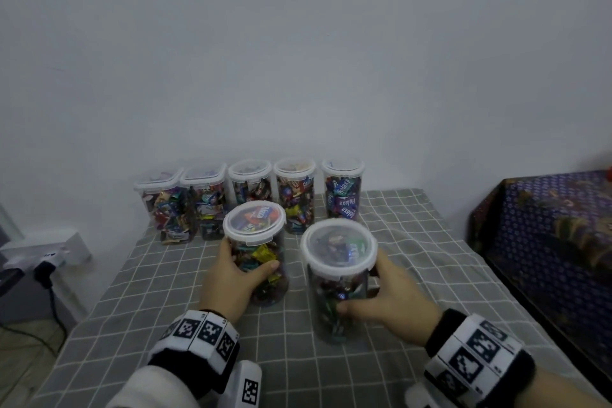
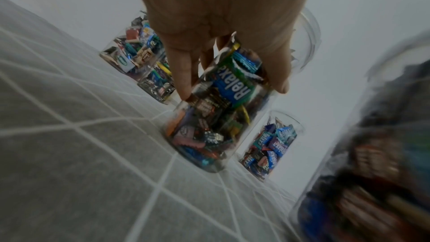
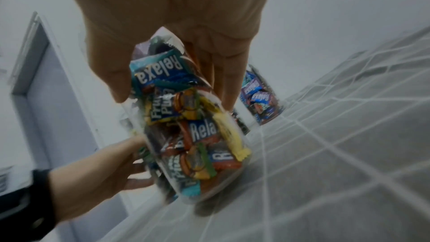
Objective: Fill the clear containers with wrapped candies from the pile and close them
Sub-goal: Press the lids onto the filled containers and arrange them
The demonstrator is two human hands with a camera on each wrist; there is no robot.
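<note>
Two clear round containers packed with wrapped candies stand close together on the grey checked cloth [image 1: 159, 295], each with a white-rimmed lid on. My left hand [image 1: 251, 262] grips the left container [image 1: 261, 242] round its side, thumb in front; the left wrist view shows the fingers [image 2: 184, 80] curled on that container [image 2: 216, 122]. My right hand [image 1: 359, 290] grips the right container [image 1: 337, 281] the same way. In the right wrist view its thumb and fingers [image 3: 228, 89] wrap that container [image 3: 193, 135]. I cannot tell whether its base touches the cloth. No loose candy pile is in view.
Several more lidded candy-filled containers [image 1: 294, 195] line the back of the table against the white wall. A power strip with a black plug [image 1: 49, 262] sits off the left edge. A dark blue patterned surface [image 1: 546, 225] stands to the right.
</note>
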